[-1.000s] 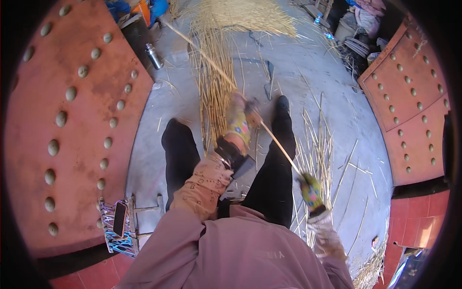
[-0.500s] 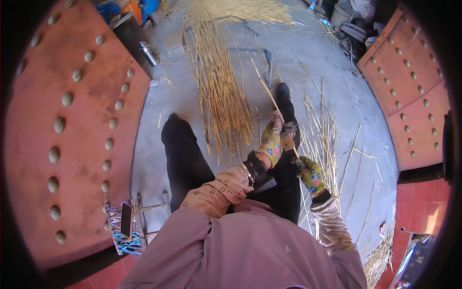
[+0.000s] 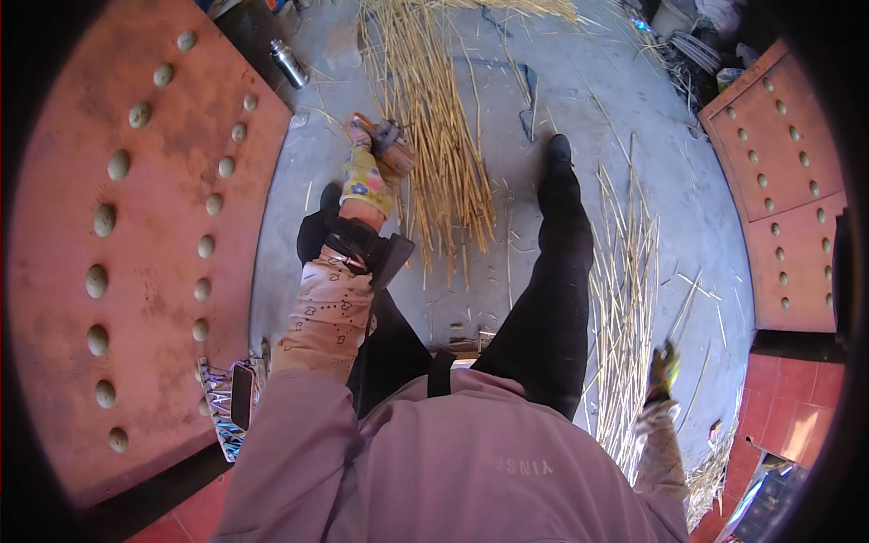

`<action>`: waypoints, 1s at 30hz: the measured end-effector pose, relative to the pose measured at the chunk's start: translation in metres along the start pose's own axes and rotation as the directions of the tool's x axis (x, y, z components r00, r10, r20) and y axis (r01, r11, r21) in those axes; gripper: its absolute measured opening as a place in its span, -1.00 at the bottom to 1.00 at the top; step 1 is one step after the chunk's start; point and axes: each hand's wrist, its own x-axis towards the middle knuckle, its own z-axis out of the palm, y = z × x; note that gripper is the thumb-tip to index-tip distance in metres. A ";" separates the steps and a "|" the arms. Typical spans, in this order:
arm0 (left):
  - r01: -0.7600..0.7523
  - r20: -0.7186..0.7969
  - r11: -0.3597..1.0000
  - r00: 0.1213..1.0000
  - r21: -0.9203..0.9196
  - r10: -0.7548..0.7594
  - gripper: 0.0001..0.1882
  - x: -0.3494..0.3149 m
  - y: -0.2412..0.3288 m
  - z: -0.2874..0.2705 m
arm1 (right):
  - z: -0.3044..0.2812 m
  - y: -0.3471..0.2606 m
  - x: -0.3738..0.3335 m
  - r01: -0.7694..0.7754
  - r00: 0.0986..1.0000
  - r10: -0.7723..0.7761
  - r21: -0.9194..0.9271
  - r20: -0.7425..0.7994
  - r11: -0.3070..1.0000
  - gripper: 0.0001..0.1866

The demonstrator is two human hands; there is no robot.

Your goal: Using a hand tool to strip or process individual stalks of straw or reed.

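While the left hand grips a brown tool, the right hand's grip is unclear.

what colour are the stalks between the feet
The stalks are golden yellow-brown, clearest in the head view.

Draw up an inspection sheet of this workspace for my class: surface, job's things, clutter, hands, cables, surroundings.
Surface: grey floor, partly covered.
Job's things: brownish stalk bundle ahead; paler stalks to the right; block-like tool.
Clutter: metal flask, upper left; phone against a woven frame, lower left.
Hands: gloved left hand holds the tool; gloved right hand blurred, grip unclear.
Cables: pale coil, upper right, cable or hose unclear.
Surroundings: studded left panel, studded right panel, red tiles.
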 end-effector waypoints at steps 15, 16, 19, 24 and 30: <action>0.234 -0.205 0.966 0.946 -0.107 -0.251 -0.71 -0.018 0.015 -0.007 | 0.344 -0.397 0.047 -0.360 0.503 -0.367 0.576 0.782 0.734 -0.65; 0.211 -0.202 0.977 0.957 -0.009 -0.208 -0.69 -0.025 0.020 -0.008 | 0.363 -0.394 0.032 -0.081 0.510 -0.383 0.487 0.770 0.870 -0.66; 0.236 -0.239 0.965 0.949 0.111 -0.204 -0.62 -0.037 0.028 -0.001 | 0.393 -0.378 0.008 0.394 0.486 -0.368 0.177 0.793 0.902 -0.67; 0.230 -0.253 0.966 0.948 0.115 -0.195 -0.60 -0.036 0.030 -0.008 | 0.403 -0.369 0.006 0.595 0.443 -0.357 0.027 0.822 0.803 -0.69; 0.204 -0.263 0.974 0.950 0.102 -0.171 -0.61 -0.037 0.028 -0.004 | 0.359 -0.395 0.031 0.610 0.456 -0.492 0.143 0.742 0.780 -0.71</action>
